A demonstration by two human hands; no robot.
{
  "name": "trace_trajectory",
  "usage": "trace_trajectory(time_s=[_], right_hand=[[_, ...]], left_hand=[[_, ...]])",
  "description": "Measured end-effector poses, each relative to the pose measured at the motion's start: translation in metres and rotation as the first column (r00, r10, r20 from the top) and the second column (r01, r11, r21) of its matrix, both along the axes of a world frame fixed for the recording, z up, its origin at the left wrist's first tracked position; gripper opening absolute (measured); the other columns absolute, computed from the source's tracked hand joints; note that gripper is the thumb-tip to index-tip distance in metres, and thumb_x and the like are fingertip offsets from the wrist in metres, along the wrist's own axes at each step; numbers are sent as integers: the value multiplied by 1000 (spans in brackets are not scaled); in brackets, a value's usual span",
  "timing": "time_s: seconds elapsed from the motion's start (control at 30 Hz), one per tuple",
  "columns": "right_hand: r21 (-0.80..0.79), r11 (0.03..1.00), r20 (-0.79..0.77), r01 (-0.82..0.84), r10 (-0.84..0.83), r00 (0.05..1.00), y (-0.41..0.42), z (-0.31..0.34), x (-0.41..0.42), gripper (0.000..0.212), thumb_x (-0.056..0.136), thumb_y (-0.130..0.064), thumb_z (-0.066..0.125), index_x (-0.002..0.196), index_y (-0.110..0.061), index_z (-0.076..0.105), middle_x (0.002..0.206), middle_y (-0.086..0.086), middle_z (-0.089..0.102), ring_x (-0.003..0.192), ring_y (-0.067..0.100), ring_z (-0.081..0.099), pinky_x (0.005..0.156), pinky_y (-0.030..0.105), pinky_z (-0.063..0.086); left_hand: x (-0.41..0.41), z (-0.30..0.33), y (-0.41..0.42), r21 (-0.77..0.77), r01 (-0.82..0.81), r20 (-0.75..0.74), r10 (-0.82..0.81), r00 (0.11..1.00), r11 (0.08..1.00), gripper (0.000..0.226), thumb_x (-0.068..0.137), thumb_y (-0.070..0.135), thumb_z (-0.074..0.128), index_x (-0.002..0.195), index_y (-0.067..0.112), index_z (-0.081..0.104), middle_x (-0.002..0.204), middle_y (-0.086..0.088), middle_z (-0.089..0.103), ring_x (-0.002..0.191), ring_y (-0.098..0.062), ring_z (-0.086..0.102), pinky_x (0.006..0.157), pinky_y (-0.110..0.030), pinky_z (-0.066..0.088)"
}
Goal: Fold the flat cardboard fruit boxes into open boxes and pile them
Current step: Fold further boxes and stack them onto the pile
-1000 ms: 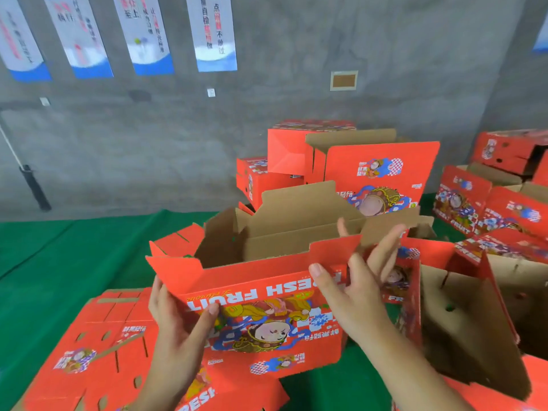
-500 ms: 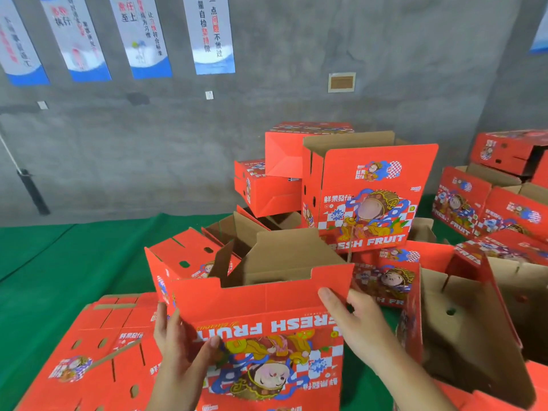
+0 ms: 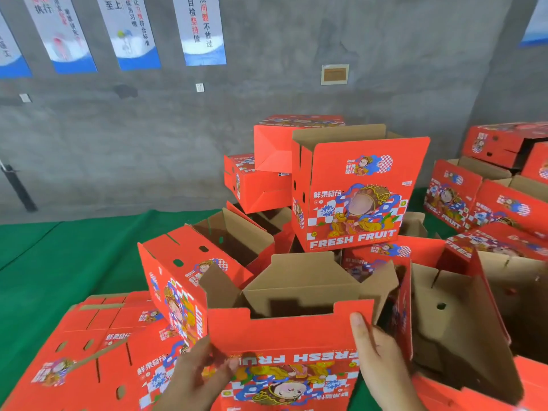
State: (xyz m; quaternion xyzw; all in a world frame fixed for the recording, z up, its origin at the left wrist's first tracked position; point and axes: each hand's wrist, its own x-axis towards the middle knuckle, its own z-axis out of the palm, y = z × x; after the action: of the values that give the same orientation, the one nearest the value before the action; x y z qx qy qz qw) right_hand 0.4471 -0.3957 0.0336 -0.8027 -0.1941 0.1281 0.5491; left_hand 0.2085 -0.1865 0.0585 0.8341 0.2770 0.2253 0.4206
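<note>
Both hands rise from the bottom edge of the view, forearms bare and angled up and inward. The left hand point(image 3: 197, 378) sits low and slightly blurred, its back toward the camera, fingers curled with the thumb reaching right so that the tip presses on the red front panel of the box point(image 3: 290, 336). The right hand point(image 3: 378, 351) is higher and further right, held almost upright with its back facing left. Its thumb lies flat along the front panel near the right corner. The other 4 fingers are hidden behind that corner.
</note>
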Motion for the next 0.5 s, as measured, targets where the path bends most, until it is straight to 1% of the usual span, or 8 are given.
trace_trajectory(time_s=[0.07,0.13,0.23,0.3,0.37,0.43,0.47,0.5], right_hand=[[-62,994,47,84,-81,996,-4,0,2,58,82,-77,42,92,-32,78,102,-6,74,99,17,68,90,34,50],[-66,987,104,149,-141,985,-7,-4,2,44,82,-69,54,84,-33,80,102,-3,72,97,20,67,85,34,49],[-29,973,167,228,-220,961,-11,-11,3,17,87,-36,77,78,-22,82,109,4,73,94,20,65,77,29,44],[-37,969,191,246,-235,953,-14,-16,4,20,85,-28,80,71,-14,79,106,4,71,91,20,66,74,31,45],[-48,966,204,254,-239,949,-14,-16,5,31,84,-31,80,61,-10,72,99,4,68,85,22,65,71,33,46],[-53,966,204,252,-237,950,-12,-13,7,23,82,-32,83,72,-16,70,99,2,63,87,22,63,71,34,44],[-52,970,176,238,-226,958,-10,-8,7,21,81,-29,84,93,-21,68,108,0,62,95,21,61,76,34,43],[-51,975,138,215,-206,969,-10,-6,7,44,82,-25,84,118,-26,59,122,-4,58,106,18,57,86,34,43]], left_hand=[[6,-1,-4,73,-61,-41,64,997,995,40,80,58,71,120,53,69,105,14,67,89,-10,59,88,-33,48],[11,-5,-6,109,-154,-45,160,986,982,75,72,76,51,139,41,57,126,13,61,101,-24,61,95,-45,44],[22,-4,-21,137,-259,-37,266,963,956,81,67,79,38,139,43,48,126,17,56,104,-28,56,92,-42,39],[27,-6,-26,121,-358,32,357,934,926,59,80,67,46,131,43,60,117,14,62,98,-28,57,88,-43,42],[31,-7,-24,-25,-487,145,485,862,873,21,92,41,64,108,49,75,100,10,72,85,-17,63,81,-35,50],[36,-5,-19,-155,-511,173,533,828,845,37,89,17,79,96,53,75,90,3,71,69,-5,62,67,-18,49],[38,-5,-17,-159,-467,183,491,852,870,48,86,6,80,95,51,71,92,0,68,63,-4,59,61,-16,48],[41,-8,-16,-158,-419,197,444,874,894,57,85,-3,78,96,50,62,95,-1,64,58,-4,56,58,-18,49]])
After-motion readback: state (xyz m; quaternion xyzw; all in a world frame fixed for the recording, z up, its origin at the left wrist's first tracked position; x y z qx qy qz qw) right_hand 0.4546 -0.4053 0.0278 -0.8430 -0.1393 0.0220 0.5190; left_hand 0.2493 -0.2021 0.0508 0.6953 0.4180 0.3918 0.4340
